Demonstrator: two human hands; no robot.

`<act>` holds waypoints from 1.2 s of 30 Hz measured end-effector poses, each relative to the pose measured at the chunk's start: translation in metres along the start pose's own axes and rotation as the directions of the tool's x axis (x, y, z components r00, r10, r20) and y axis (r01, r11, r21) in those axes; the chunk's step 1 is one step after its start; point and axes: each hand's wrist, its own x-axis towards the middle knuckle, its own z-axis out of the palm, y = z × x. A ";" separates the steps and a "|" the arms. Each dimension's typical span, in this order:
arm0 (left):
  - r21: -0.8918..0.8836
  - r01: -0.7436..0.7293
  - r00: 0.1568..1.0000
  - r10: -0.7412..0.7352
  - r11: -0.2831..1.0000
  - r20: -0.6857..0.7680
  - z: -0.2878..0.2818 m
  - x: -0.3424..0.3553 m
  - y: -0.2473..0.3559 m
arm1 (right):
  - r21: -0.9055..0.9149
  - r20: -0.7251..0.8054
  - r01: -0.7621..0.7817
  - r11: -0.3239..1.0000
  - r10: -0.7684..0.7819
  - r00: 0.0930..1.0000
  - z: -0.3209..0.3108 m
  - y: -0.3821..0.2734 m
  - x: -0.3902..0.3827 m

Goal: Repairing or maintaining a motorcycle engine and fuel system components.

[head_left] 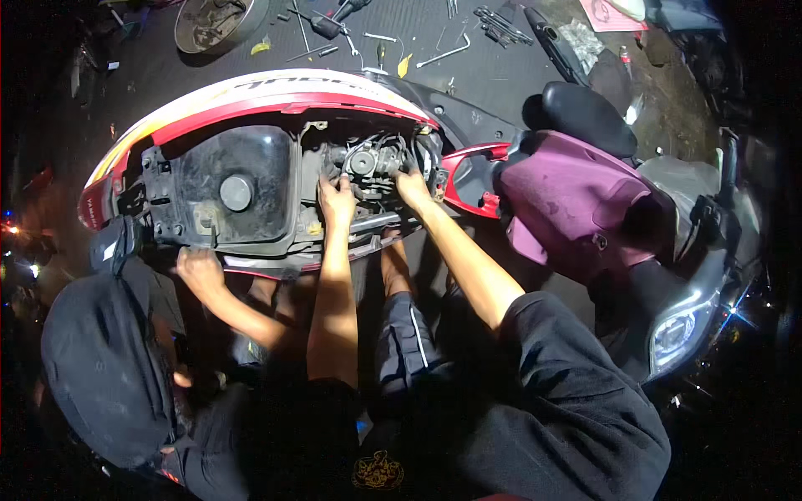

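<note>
A scooter body (276,108) with red, white and yellow panels lies across the view, its seat off. In its open bay sits a metal engine part with a round cap (362,162), among hoses and cables. My left hand (337,203) reaches in at the part's left end, fingers bent against it and their tips partly hidden. At its right end my right hand (413,187) has its fingers closed around a small piece I cannot make out. Left of the bay is a black storage tub or tank cover with a round grey cap (236,193).
A co-worker in a black cap (104,367) crouches at left, a hand (200,271) on the scooter's near edge. Wrenches (443,52), other tools and a metal basin (219,27) lie on the floor beyond. A purple panel (576,200) and headlight (681,334) are at right.
</note>
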 end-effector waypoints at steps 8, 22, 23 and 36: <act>0.051 0.038 0.988 -0.045 0.998 0.145 0.013 0.000 0.025 | 0.001 -0.266 -0.073 0.997 0.071 0.961 0.022 0.033 0.060; 0.034 0.151 0.930 -0.153 0.988 0.335 0.013 0.029 0.011 | 0.642 -0.050 -0.082 0.762 0.149 0.988 0.027 0.023 0.056; 0.150 -0.061 0.980 0.031 0.987 0.197 0.014 0.024 0.008 | 0.676 -0.038 -0.101 0.730 0.171 0.985 0.028 0.020 0.056; 0.187 -0.186 0.976 0.158 0.965 0.153 0.023 0.018 0.010 | 0.692 -0.030 -0.132 0.710 0.211 0.977 0.017 0.007 0.053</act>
